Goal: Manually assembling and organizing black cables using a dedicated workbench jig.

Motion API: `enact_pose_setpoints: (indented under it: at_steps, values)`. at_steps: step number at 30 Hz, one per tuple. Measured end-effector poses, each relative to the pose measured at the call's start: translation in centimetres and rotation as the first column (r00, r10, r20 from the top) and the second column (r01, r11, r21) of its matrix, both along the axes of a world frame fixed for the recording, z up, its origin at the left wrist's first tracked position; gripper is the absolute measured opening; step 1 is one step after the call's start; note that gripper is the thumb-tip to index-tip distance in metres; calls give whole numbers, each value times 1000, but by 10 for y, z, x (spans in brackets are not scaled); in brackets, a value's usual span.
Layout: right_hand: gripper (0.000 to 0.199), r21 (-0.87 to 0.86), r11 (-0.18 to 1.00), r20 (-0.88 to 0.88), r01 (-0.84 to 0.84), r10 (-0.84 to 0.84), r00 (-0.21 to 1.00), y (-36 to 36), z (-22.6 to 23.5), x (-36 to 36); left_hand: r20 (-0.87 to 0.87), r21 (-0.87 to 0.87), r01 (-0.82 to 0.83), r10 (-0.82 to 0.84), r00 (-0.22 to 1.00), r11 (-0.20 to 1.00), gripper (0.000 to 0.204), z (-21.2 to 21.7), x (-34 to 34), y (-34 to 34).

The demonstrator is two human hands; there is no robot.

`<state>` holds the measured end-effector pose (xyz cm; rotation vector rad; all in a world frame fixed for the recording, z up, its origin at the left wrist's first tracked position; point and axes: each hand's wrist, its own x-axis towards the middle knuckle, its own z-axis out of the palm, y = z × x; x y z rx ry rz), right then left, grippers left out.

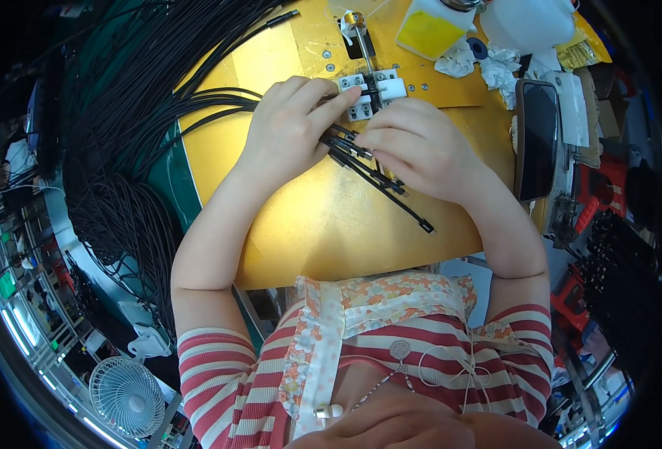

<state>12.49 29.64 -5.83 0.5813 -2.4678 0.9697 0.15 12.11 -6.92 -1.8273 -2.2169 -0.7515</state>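
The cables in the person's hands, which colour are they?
Black. The cables held between the left hand and right hand show best in the head view.

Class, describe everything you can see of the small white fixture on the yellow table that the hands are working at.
The fixture is a small white block, plastic-looking, with pale screws at its corners and a dark channel down its middle. It sits flat near the far edge of the yellow table. A metal rod runs into it from beyond. The left hand presses a fingertip on its near left side; the right hand lies just below it, over thin black cables.
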Motion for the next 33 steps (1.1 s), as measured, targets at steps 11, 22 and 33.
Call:
enact_pose_setpoints:
  at_steps: [11,22,33]
  values:
    - [14,-182,977,22,112,-110,994,7,0,-5,-12,-24,6,-6,1000,1000,43,7,-7,-7]
    - [16,-659,749,160,-72,232,959,0,13,8,594,-92,217,-122,795,972,15,57,22,-17]
    - [22,-690,719,104,-90,221,970,-15,15,14,598,13,391,-320,735,920,16,50,20,-14]
